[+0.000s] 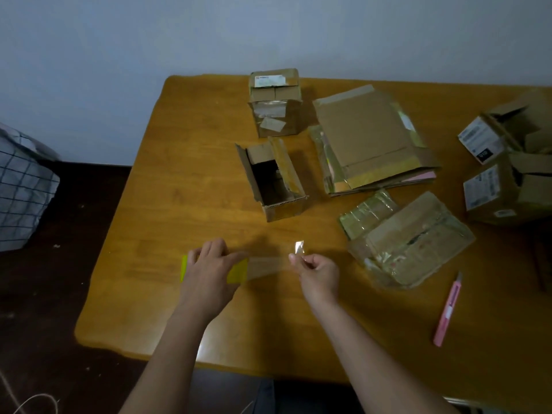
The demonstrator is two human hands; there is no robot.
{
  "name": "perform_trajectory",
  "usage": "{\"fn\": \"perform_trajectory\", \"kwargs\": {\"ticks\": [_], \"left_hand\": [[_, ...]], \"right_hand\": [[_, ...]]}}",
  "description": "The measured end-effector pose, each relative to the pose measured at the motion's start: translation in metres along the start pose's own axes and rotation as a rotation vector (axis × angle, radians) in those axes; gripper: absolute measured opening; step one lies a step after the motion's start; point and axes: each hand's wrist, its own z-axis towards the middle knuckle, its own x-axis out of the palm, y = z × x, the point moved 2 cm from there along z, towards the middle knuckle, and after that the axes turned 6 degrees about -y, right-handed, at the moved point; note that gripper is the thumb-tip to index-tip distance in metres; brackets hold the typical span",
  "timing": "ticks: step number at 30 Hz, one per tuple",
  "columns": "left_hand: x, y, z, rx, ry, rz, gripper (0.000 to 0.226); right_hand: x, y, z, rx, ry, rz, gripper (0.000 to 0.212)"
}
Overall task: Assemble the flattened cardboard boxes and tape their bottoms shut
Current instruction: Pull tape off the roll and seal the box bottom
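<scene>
My left hand [210,264] grips a yellow tape roll [237,271] low over the wooden table [179,180]. A clear strip of tape [268,265] stretches from the roll to my right hand [316,271], which pinches the strip's free end [298,248]. Beyond my hands an open, assembled small box [276,177] lies on the table. A flattened box wrapped in old tape [409,240] lies to the right of my right hand. A stack of flattened cardboard [370,138] sits further back.
A closed small box [274,100] stands at the table's back. Two open boxes with white labels [501,171] sit at the right edge. A pink utility knife [448,309] lies at the front right. A checked cloth bag [24,189] is on the floor at left.
</scene>
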Motion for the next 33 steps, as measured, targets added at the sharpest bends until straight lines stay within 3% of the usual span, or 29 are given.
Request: {"fn": "perform_trajectory", "kwargs": {"ticks": [4,8,18,20,23,25,29,31,33], "left_hand": [[0.018,-0.014,0.006,0.103,0.116,0.064,0.077],[0.026,-0.031,0.011,0.196,0.095,0.127,0.084],[0.015,-0.040,0.010,0.067,0.194,0.000,0.075],[0.010,-0.044,0.012,0.042,0.183,-0.066,0.073],[0.007,-0.051,0.014,0.020,0.147,-0.120,0.068],[0.009,-0.059,0.016,0.009,0.107,-0.128,0.061],[0.017,-0.094,0.020,-0.040,-0.008,-0.287,0.042],[0.025,-0.118,0.023,-0.109,-0.035,-0.459,0.039],[0.034,-0.142,0.026,-0.163,-0.011,-0.619,0.044]], "right_hand": [[-0.007,-0.023,0.005,-0.007,-0.018,-0.406,0.024],[-0.009,-0.027,0.001,-0.094,-0.025,-0.687,0.024],[-0.013,-0.029,-0.016,-0.132,-0.073,-0.620,0.025],[-0.012,-0.036,-0.021,-0.159,-0.040,-0.604,0.035],[-0.020,-0.045,-0.028,-0.133,0.005,-0.543,0.074],[-0.035,-0.049,-0.026,-0.131,0.058,-0.512,0.079],[-0.077,-0.038,-0.035,-0.493,0.274,-0.551,0.029],[-0.107,-0.027,-0.038,-0.719,0.180,-0.424,0.019],[-0.138,-0.014,-0.033,-0.896,-0.023,-0.353,0.020]]}}
